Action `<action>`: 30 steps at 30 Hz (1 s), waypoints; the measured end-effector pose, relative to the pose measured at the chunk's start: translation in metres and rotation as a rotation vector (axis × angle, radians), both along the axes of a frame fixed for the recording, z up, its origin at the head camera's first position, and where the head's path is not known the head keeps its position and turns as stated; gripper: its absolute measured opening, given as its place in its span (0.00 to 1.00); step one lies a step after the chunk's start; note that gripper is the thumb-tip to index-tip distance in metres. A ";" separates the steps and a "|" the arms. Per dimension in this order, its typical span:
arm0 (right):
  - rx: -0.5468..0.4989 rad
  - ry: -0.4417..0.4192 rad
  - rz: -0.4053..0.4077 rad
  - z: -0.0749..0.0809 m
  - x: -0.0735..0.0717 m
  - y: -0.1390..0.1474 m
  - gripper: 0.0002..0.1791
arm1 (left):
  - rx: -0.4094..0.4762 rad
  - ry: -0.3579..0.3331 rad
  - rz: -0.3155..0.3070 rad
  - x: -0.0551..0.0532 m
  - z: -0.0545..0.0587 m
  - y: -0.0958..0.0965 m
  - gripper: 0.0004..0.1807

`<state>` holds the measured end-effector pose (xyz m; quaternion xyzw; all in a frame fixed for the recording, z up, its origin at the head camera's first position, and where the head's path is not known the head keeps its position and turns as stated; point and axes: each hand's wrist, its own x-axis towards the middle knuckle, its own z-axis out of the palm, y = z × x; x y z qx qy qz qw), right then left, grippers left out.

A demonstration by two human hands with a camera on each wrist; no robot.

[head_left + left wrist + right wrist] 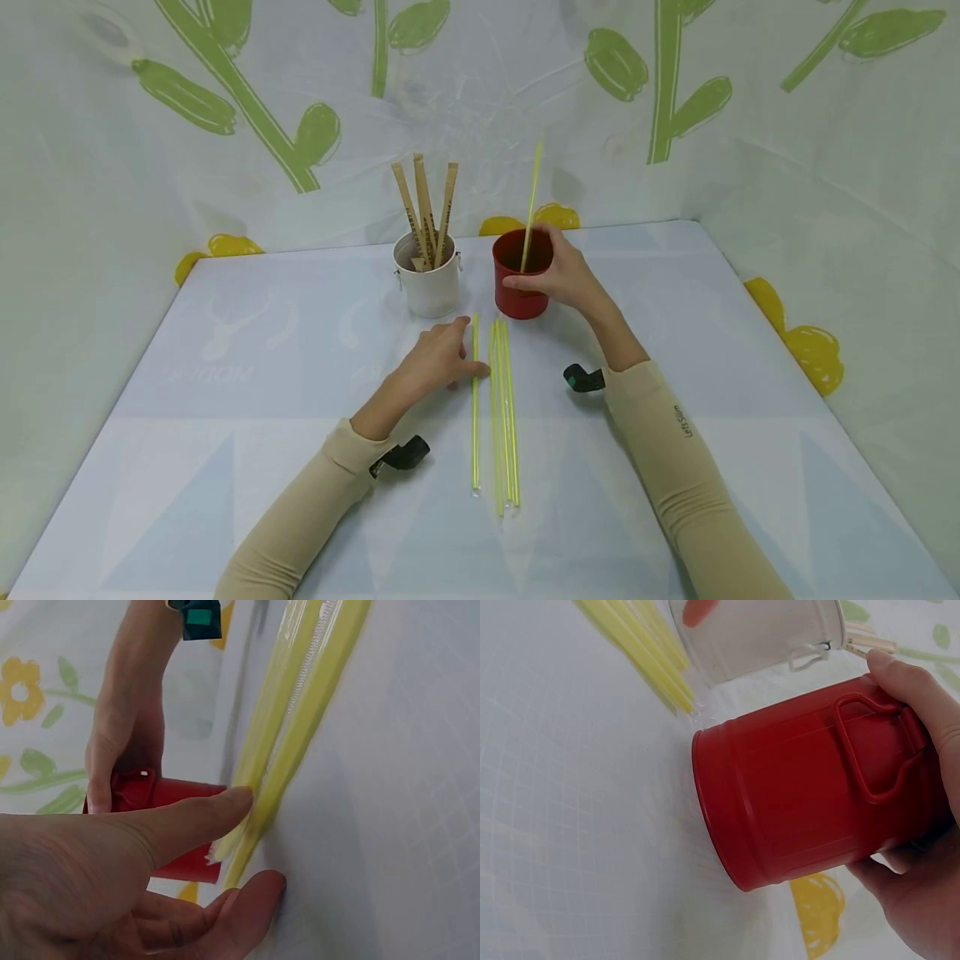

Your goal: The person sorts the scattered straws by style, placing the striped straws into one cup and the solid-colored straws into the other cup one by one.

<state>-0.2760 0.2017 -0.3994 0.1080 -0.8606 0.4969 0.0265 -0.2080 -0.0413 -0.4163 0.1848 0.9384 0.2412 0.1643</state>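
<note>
Straws lie before a left pail holding sticks and a right pail holding one straw.

A red pail with one yellow straw standing in it.
The pail's upright, a red loop on its side; the straw leans slightly. Nearer me, clear-wrapped yellow straws lie flat, one lone straw just left of the bunch.

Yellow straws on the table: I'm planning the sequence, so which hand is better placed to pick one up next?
Left, most likely: the left hand is open right at the leftmost yellow straw, while the right hand is occupied holding the red cup.
</note>
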 end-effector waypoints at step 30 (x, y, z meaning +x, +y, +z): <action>0.022 -0.026 -0.011 0.003 0.002 -0.001 0.51 | -0.037 -0.112 -0.105 -0.006 0.008 -0.007 0.14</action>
